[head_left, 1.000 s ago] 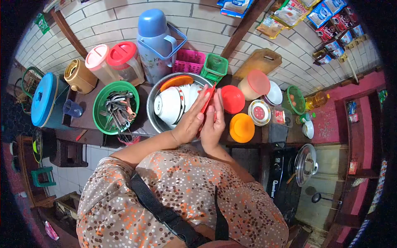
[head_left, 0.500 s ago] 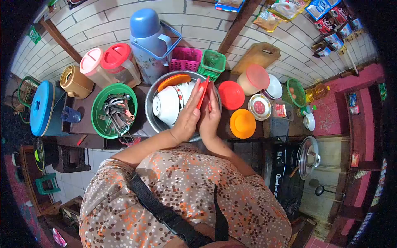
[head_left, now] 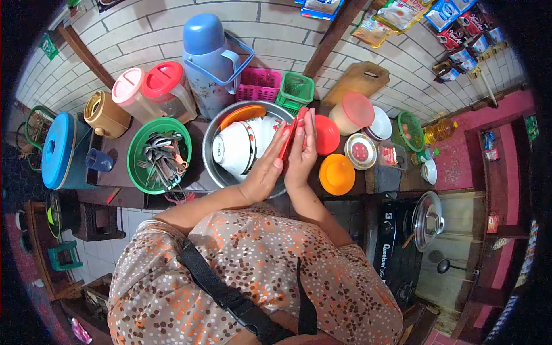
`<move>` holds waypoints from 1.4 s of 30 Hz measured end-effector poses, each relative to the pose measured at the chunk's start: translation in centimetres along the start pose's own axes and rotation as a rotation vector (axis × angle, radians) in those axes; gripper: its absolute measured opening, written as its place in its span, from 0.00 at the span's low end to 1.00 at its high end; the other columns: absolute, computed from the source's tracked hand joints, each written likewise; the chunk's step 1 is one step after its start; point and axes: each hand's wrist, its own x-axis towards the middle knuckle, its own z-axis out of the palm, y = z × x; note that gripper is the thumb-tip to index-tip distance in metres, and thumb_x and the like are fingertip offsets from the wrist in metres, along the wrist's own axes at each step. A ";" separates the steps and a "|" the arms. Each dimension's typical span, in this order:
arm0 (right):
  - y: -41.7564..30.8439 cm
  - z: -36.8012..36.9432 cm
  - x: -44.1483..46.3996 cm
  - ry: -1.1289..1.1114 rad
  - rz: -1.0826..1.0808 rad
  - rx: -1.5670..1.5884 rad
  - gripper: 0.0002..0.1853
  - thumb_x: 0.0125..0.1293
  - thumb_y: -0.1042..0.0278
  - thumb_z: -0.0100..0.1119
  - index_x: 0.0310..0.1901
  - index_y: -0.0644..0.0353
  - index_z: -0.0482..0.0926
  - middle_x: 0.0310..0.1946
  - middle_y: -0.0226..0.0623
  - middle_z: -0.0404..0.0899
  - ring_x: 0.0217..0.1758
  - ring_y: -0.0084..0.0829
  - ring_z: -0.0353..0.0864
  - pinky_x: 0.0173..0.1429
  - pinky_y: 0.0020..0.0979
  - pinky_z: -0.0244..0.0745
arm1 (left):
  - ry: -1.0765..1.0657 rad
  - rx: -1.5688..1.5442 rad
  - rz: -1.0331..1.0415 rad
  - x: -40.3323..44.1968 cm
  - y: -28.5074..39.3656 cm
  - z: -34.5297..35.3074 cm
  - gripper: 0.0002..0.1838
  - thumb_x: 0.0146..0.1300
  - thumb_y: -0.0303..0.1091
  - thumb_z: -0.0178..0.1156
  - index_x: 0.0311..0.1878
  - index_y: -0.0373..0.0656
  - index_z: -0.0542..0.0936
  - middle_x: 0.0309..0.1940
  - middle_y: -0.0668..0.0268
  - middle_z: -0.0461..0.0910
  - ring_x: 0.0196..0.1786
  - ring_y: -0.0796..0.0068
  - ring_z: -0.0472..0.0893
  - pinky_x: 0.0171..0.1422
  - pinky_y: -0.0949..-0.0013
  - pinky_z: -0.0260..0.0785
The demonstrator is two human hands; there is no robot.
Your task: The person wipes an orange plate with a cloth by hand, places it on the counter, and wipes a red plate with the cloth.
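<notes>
A thin red plastic dish [head_left: 293,135], seen almost edge-on, is pressed between my two palms above the right side of a metal basin [head_left: 210,167]. My left hand [head_left: 265,171] lies along its left face with fingers stretched upward. Against the right face rests my right hand [head_left: 301,158], fingers also pointing up. Inside the basin, white bowls [head_left: 233,146] with a dark rim band and red pattern lie tilted beside an orange dish [head_left: 244,113]. Just right of my hands, another red round dish [head_left: 326,135] sits on the table.
A green basin [head_left: 135,169] of cutlery stands left, near red-lidded pitchers [head_left: 164,80] and a blue thermos [head_left: 204,75]. To the right are an orange round container [head_left: 337,173], a red-lidded jar [head_left: 355,112] and a patterned plate [head_left: 361,152]. A stove [head_left: 397,247] is at lower right.
Both hands have shifted slightly right with the red dish. The fingers of my right hand have moved up and outward, and the dish now shows as a narrower strip.
</notes>
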 end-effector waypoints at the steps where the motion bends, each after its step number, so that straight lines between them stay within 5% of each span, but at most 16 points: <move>1: 0.4 0.1 -0.2 0.005 0.009 -0.021 0.24 0.85 0.68 0.49 0.76 0.67 0.70 0.81 0.50 0.64 0.83 0.42 0.65 0.85 0.41 0.57 | 0.007 0.008 -0.022 0.0 -0.1 -0.1 0.34 0.87 0.48 0.35 0.87 0.39 0.53 0.88 0.45 0.43 0.89 0.46 0.45 0.90 0.53 0.38; 6: -0.3 0.2 -2.8 -0.084 -0.012 -0.058 0.23 0.83 0.73 0.49 0.76 0.66 0.72 0.78 0.49 0.70 0.81 0.45 0.69 0.83 0.42 0.60 | 0.050 0.020 -0.043 0.6 -0.2 -0.5 0.34 0.87 0.50 0.34 0.86 0.39 0.54 0.88 0.45 0.44 0.89 0.45 0.47 0.90 0.53 0.39; 7: -0.3 0.1 -3.4 -0.132 0.019 -0.033 0.24 0.85 0.69 0.49 0.77 0.67 0.69 0.80 0.49 0.66 0.85 0.43 0.62 0.86 0.43 0.55 | 0.045 0.020 -0.032 0.8 -0.4 -0.7 0.35 0.87 0.51 0.34 0.86 0.39 0.54 0.88 0.46 0.45 0.89 0.46 0.47 0.90 0.53 0.39; 15: -1.8 -0.1 -0.2 0.025 -0.129 -0.052 0.23 0.84 0.68 0.50 0.74 0.68 0.72 0.81 0.54 0.65 0.82 0.48 0.67 0.84 0.44 0.60 | 0.025 -0.180 -0.099 0.6 -0.2 0.4 0.38 0.87 0.54 0.32 0.86 0.34 0.51 0.88 0.48 0.46 0.90 0.50 0.45 0.91 0.55 0.35; 30: -1.2 -0.2 -2.8 -0.051 -0.180 -0.031 0.23 0.82 0.73 0.51 0.74 0.66 0.73 0.77 0.54 0.70 0.81 0.50 0.69 0.82 0.45 0.62 | 0.031 -0.160 -0.053 1.6 -0.5 -0.4 0.38 0.86 0.54 0.32 0.86 0.35 0.52 0.88 0.47 0.45 0.90 0.49 0.44 0.91 0.54 0.34; 32: -1.7 -0.6 -1.3 -0.081 -0.207 -0.047 0.23 0.85 0.69 0.49 0.76 0.67 0.70 0.82 0.52 0.63 0.84 0.45 0.63 0.85 0.44 0.57 | 0.020 -0.183 -0.075 1.3 -0.6 0.0 0.38 0.86 0.54 0.32 0.86 0.34 0.52 0.88 0.47 0.45 0.90 0.49 0.44 0.91 0.53 0.34; 38: -1.7 -0.2 1.1 0.034 0.003 0.039 0.24 0.85 0.69 0.49 0.77 0.67 0.69 0.82 0.52 0.64 0.83 0.43 0.66 0.84 0.41 0.59 | -0.023 -0.038 0.009 1.5 0.5 0.0 0.37 0.86 0.53 0.33 0.87 0.38 0.52 0.88 0.46 0.41 0.90 0.47 0.43 0.91 0.52 0.34; 42: -1.9 -0.8 -0.2 -0.112 0.060 0.095 0.25 0.85 0.65 0.51 0.78 0.66 0.69 0.79 0.49 0.68 0.81 0.39 0.68 0.83 0.39 0.60 | 0.012 0.046 0.025 2.4 0.4 -0.7 0.37 0.86 0.55 0.34 0.88 0.44 0.52 0.89 0.45 0.38 0.90 0.45 0.42 0.90 0.51 0.35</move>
